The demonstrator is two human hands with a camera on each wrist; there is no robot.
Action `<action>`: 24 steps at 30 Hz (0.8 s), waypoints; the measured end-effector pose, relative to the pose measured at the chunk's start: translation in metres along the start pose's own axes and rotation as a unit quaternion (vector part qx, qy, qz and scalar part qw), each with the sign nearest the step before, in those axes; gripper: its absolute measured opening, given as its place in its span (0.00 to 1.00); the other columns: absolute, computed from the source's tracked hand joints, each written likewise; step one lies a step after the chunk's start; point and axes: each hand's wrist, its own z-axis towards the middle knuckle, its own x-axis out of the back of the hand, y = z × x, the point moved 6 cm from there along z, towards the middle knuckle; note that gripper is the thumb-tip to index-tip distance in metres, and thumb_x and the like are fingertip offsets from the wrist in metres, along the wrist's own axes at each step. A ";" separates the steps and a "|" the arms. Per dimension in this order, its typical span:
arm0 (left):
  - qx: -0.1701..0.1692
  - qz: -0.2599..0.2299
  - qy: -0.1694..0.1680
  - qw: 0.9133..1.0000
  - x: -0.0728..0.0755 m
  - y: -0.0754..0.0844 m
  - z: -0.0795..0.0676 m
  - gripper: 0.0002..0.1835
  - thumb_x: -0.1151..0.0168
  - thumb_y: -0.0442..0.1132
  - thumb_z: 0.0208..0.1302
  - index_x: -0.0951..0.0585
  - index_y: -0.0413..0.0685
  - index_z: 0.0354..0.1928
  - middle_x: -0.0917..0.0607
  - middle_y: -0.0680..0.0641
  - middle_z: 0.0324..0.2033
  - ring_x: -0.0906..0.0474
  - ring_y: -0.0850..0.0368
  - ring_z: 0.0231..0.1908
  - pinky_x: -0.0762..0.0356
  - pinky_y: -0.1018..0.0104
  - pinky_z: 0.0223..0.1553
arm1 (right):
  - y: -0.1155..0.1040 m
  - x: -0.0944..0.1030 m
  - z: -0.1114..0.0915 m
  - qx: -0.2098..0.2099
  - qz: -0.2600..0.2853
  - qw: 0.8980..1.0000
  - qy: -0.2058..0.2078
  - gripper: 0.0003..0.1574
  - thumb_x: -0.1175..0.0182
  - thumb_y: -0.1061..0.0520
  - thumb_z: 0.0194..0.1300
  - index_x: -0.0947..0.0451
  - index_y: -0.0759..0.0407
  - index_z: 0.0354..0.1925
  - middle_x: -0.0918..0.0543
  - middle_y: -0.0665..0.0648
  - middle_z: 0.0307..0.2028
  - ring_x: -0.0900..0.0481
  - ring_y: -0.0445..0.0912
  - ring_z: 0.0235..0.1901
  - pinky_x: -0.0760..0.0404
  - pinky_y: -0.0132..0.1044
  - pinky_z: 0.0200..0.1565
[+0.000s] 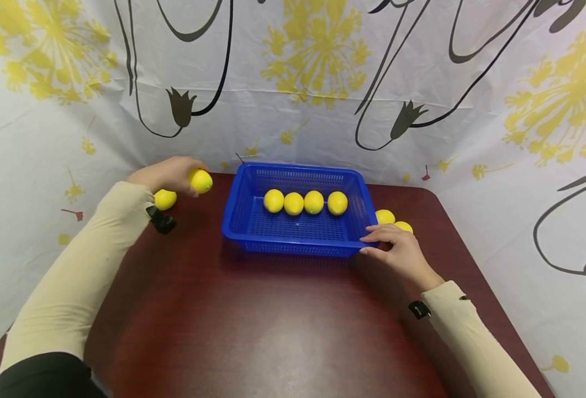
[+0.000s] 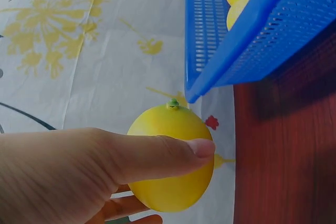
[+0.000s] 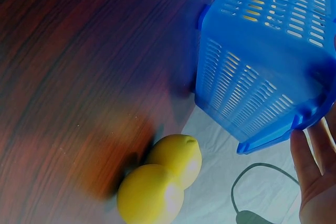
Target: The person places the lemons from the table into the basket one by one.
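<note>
- One left hand [image 1: 170,172] grasps one yellow, oval lemon with a green stem tip [image 1: 201,181], thumb across its side; this lemon is to the left of the basket.
- One right hand [image 1: 402,251] grips the near right corner of the rim of one blue, rectangular, perforated plastic basket [image 1: 297,244], which stands between the two hands.
- Four yellow lemons [image 1: 294,204] lie in a row inside the basket, to the left hand's right; the leftmost three sit close together, the fourth slightly apart.
- One yellow lemon [image 1: 165,199] rests just beside the left wrist, partly hidden by it.
- Two yellow lemons [image 1: 385,216] lie just beyond the right hand, outside the basket; eight lemons show altogether.
- One dark red-brown, wood-grained table [image 1: 293,309] lies under both hands.
- One white cloth with yellow and grey floral print [image 1: 253,110] hangs beyond the hands.
</note>
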 end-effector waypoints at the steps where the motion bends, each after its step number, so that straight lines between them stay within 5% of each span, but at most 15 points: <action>1: -0.001 0.001 0.000 1.000 0.000 0.002 0.001 0.34 0.25 0.34 0.48 0.24 0.37 0.61 0.20 0.32 0.55 0.25 0.38 0.49 0.27 0.43 0.52 | 0.000 0.000 0.000 0.000 -0.001 1.000 -0.001 0.15 0.23 0.53 0.50 0.10 0.47 0.40 0.11 0.56 0.46 0.18 0.48 0.52 0.34 0.13 0.55; 24: -0.028 -0.008 0.003 1.000 -0.002 0.033 0.033 0.31 0.27 0.33 0.51 0.23 0.39 0.60 0.18 0.35 0.54 0.26 0.40 0.50 0.27 0.45 0.55 | -0.001 0.000 0.001 -0.001 0.004 1.000 0.002 0.16 0.22 0.55 0.49 0.10 0.48 0.39 0.11 0.57 0.46 0.18 0.49 0.52 0.35 0.13 0.56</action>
